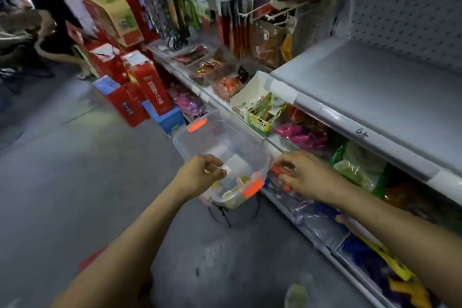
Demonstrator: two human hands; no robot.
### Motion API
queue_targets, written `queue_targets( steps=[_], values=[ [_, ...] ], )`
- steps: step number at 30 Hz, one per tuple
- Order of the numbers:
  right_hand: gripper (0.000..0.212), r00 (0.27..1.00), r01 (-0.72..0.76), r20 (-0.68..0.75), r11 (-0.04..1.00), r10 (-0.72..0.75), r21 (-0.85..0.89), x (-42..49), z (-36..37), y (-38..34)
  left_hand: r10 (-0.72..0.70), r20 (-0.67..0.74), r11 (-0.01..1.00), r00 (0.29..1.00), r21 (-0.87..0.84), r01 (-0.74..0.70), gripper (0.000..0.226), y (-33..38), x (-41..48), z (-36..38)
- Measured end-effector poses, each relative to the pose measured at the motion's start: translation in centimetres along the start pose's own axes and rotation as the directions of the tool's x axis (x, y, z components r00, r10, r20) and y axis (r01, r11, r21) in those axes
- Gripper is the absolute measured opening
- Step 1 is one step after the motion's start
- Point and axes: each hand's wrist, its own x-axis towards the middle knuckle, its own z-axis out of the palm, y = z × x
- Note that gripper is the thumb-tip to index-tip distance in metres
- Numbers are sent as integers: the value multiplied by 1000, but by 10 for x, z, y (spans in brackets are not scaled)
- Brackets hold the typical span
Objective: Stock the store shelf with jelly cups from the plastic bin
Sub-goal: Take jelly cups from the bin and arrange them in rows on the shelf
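- Plastic bin [200, 137]: clear, lidless, with orange latches [253, 187] at both ends. It is seen raised over the grey floor [75, 182] on a black wire stand [232, 215], just beside the store shelf [375, 87].
- Jelly cups [241, 181]: a few pale yellow shapes are noted at the bin's near end; they are blurred and no count can be made.
- Left hand [200, 175]: placed over the bin's near left rim, fingers curled inward, thumb close to the fingertips. Whether anything is pinched cannot be told.
- Right hand [308, 177]: placed right of the bin at a lower shelf edge, fingers curled beside a small orange item [280, 170]. A hold on it cannot be confirmed.
- The upper grey tier is seen bare; the tiers below are packed with coloured packets.
- Red cartons [150, 85] are stacked on the floor further along.
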Motion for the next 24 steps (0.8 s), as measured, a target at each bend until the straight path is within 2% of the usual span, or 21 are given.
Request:
queue_targets(
  steps=[3,6,10,15,19,24],
  values=[
    [36,995,21,100,998,-27,55,56,27,10,-69,11,994,998,-89,70,24,-31,43,16],
    [30,981,26,189,998,-38,66,110,53,21,-142,32,977,989,-154,145,25,-55,90,30],
    [31,940,-11,342,997,-16,76,186,98,42,-264,62,939,962,-213,271,27,-85,158,55],
    [35,857,17,516,999,8,-44,266,181,75,-384,203,906,901,-104,410,38,-129,228,114],
    [46,790,170,613,968,-22,-184,299,240,98,-472,313,875,824,53,481,47,-158,257,166],
    [60,692,390,719,872,-65,-297,317,290,114,-531,355,847,769,250,470,60,-184,275,211]
  ],
)
